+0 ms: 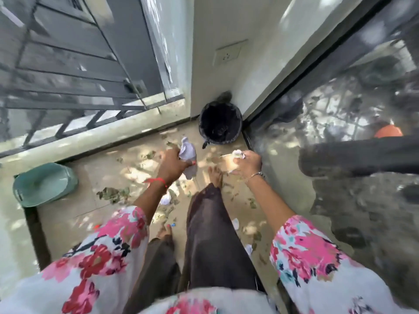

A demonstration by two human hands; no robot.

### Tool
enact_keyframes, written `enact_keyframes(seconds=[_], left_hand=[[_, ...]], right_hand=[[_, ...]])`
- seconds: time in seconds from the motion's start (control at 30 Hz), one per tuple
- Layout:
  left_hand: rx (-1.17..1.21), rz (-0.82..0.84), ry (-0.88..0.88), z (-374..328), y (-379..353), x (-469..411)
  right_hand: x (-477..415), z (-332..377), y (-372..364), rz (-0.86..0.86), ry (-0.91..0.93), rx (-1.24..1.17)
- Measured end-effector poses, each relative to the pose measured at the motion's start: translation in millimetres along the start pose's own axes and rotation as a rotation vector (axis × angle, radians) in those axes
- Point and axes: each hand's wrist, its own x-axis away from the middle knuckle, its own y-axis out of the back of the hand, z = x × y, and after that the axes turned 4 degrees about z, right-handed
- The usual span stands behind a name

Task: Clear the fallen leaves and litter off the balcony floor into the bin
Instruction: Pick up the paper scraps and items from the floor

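Observation:
A black bin (220, 123) lined with a black bag stands in the far corner of the balcony. My left hand (173, 165) is closed around crumpled white paper (187, 152), held above the floor a little short of the bin. My right hand (248, 163) grips a paper cup and a small paper wad (235, 157), to the right of the bin's front. Dry leaves (113, 193) lie scattered over the beige floor tiles. More white paper scraps (235, 223) lie near my feet.
A green plastic tub (43, 183) sits at the left by the low parapet and metal railing (68, 105). A glass sliding door (340, 155) runs along the right. A wall with a socket (227, 55) stands behind the bin. My bare feet stand mid-floor.

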Motion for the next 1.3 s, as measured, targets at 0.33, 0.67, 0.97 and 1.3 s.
enact_keyframes(seconds=[0.33, 0.67, 0.97, 1.3], left_hand=[[0.163, -0.047, 0.237, 24, -123, -249], [0.369, 0.014, 0.252, 88, -183, -354], [0.338, -0.222, 0.304, 140, -146, -273], [0.279, -0.371, 0.418, 290, -103, -112]], right_hand=[[-252, -14, -47, -0.066, 0.059, 0.383], [-379, -38, -99, -0.045, 0.109, 0.521], [-317, -51, -119, 0.13, 0.368, 0.812], [-190, -150, -196, 0.602, 0.654, 1.238]])
